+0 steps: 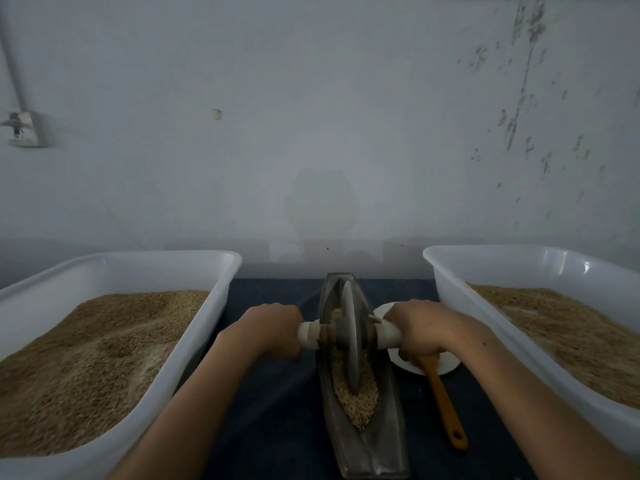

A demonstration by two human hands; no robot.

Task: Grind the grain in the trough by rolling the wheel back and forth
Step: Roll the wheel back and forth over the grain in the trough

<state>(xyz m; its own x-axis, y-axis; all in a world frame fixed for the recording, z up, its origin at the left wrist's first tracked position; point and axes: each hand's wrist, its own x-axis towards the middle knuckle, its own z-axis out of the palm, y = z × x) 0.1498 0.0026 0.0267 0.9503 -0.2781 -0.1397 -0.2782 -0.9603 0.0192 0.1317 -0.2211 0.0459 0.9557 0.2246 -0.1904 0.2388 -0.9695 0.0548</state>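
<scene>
A long boat-shaped metal trough (379, 455) lies lengthwise in front of me on a dark blue cloth. Tan grain (360, 400) fills its groove, mostly in the near half. A thin metal wheel (349, 336) stands upright in the groove around the trough's middle, on an axle with white handles at both ends. My left hand (270, 329) is closed around the left handle (308, 336). My right hand (420, 332) is closed around the right handle (389, 336).
Two big white plastic tubs of tan grain flank the trough, the left tub (194, 344) and the right tub (460, 306). A white bowl (446, 365) with an orange-handled utensil (445, 407) sits under my right hand. A grey wall stands close behind.
</scene>
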